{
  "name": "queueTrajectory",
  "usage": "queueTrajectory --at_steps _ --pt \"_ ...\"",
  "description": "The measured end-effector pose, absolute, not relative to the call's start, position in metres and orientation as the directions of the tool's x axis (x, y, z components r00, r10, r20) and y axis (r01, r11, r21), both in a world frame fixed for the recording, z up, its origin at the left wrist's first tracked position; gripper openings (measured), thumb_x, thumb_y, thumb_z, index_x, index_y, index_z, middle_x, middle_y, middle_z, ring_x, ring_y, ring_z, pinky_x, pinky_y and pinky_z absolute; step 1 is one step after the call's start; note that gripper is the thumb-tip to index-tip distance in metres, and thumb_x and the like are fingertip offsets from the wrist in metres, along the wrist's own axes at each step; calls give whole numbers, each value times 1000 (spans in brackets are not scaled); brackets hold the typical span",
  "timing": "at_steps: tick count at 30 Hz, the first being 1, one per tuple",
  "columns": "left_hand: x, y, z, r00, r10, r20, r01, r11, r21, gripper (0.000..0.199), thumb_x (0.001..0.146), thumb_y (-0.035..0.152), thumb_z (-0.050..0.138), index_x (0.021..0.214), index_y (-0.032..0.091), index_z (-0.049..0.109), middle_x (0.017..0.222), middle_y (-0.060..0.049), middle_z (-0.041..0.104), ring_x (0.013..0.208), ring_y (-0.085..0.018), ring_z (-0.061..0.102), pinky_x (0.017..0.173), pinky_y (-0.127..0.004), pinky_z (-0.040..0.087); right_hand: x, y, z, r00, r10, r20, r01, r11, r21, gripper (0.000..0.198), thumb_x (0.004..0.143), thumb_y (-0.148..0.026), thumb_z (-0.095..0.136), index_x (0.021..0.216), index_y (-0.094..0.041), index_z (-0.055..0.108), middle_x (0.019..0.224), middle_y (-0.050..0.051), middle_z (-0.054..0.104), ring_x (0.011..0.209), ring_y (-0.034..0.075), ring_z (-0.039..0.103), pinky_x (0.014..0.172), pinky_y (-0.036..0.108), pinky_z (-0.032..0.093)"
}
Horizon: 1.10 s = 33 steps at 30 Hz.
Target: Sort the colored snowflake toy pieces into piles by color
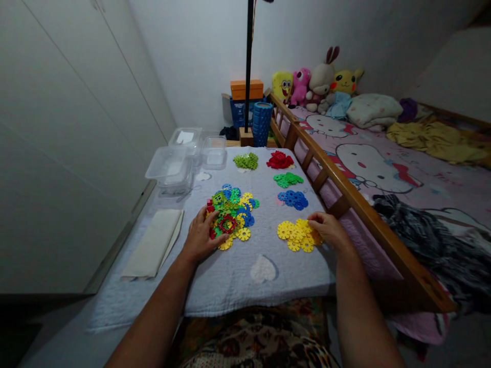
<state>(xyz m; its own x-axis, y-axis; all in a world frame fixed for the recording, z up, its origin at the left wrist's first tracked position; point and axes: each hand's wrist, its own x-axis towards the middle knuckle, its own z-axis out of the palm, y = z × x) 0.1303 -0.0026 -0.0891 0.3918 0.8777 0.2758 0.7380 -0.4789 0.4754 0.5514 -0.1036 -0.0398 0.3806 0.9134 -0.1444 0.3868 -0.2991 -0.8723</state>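
Observation:
My left hand (pixel 202 234) rests on the left side of a mixed pile of plastic snowflake discs (pixel 243 234) in yellow, blue, green and red. Its fingers are apart, and some of the pile is hidden under them. At the right edge of a heap of yellow snowflake discs (pixel 294 234) is my right hand (pixel 328 229), its thumb and fingers closed on a yellow disc (pixel 316 237). Behind that heap lie blue discs (pixel 295 199), then green discs (pixel 288 179). Farther back are a heap of red pieces (pixel 280 160) and one of light green pieces (pixel 246 161).
Clear plastic containers (pixel 174 166) stand at the table's back left, with a folded cream cloth (pixel 155 245) in front. A wooden bed rail (pixel 345 197) borders the right side. Behind the table rise a black pole (pixel 248 66) and a blue foam roller (pixel 262 125).

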Motion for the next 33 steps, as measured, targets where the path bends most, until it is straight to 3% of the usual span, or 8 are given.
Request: queueTrajectory --at_steps 4,12,18,21,27,33 --pt "131 -3 -89 384 881 277 741 -473 477 73 77 59 70 139 23 54 157 -16 34 144 -39 40 116 -57 38 557 -106 -48 360 926 -116 476 -289 -831 20 67 -38 65 76 -20 68 66 1 62 60 16 55 54 26 40" --pt "132 -4 -85 380 885 269 737 -466 490 72 76 56 72 138 22 55 156 -16 35 143 -39 41 116 -56 38 528 -91 -33 439 892 109 592 -196 -781 24 76 -37 60 86 -18 69 85 6 69 73 19 60 70 32 47" --pt "133 -5 -81 376 890 260 741 -457 492 71 77 55 72 137 23 55 157 -16 35 144 -40 39 116 -57 38 435 -64 -32 70 987 141 628 66 -775 11 83 -25 58 85 -19 67 87 4 67 80 18 61 78 31 48" --pt "133 -5 -82 371 889 269 732 -458 504 71 77 55 72 137 23 55 157 -16 35 144 -39 40 116 -57 38 398 -51 -43 -19 989 145 668 121 -735 11 83 -16 58 88 -19 68 93 6 66 87 18 62 84 32 48" --pt "133 -5 -84 372 889 267 730 -458 507 71 77 56 71 137 23 55 155 -16 35 143 -39 40 115 -56 39 369 -33 -63 140 963 232 742 54 -669 21 85 -21 62 105 -22 69 106 9 62 104 25 59 97 38 46" --pt "134 -6 -81 368 895 252 744 -446 497 72 77 55 72 138 22 55 157 -17 34 143 -39 41 115 -56 39 368 -28 -74 199 953 228 698 26 -716 9 83 -22 61 90 -23 66 97 7 62 96 24 59 90 36 47"
